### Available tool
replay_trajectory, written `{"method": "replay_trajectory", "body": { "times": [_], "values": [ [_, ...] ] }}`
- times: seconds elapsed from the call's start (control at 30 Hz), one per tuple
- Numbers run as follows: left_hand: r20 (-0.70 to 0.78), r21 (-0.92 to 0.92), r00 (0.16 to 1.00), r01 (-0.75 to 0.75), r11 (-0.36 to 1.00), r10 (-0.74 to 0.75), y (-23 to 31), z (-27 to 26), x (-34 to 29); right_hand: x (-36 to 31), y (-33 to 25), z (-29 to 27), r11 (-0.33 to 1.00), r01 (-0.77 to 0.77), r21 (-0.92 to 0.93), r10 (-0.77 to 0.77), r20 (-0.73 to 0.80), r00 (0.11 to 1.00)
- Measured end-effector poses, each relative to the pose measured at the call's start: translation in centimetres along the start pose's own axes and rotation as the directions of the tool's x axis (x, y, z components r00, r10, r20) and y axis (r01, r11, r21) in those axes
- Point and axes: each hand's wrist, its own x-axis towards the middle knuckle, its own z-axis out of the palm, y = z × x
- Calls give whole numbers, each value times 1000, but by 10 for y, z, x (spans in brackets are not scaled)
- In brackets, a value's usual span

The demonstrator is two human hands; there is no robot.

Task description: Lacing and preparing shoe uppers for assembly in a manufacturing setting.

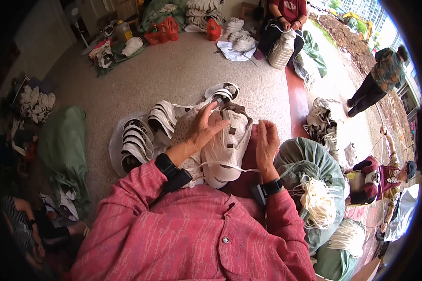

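A white mesh shoe upper (227,140) with brown tabs lies on my lap, its rounded toe toward me. My left hand (204,126) steadies it from the left side, thumb across its top and fingers along its edge. To the right of the shoe upper, my right hand (268,140) is raised with thumb and fingertips pinched together. Whatever is between those fingertips is too small to make out. A white shoelace (234,166) crosses the toe and runs toward my right wrist.
Nested shoe uppers (137,143) stand in rows on the floor at left. At right, a green sack (297,157) bears a bundle of white laces (318,203). A seated person (286,18) handles stacked uppers (282,49) ahead. Another person (382,77) stands at far right.
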Motion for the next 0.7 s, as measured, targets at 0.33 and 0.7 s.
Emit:
{"method": "replay_trajectory", "body": {
  "times": [0.33,0.7],
  "values": [
    [288,510,938,-322,798,195,29,13,15,-57,7,-8,1000,23,-9,-19,369,929],
    [41,515,936,-321,795,351,26,27,13,-59,-11,-7,922,337,-192,-145,634,760]
  ]
}}
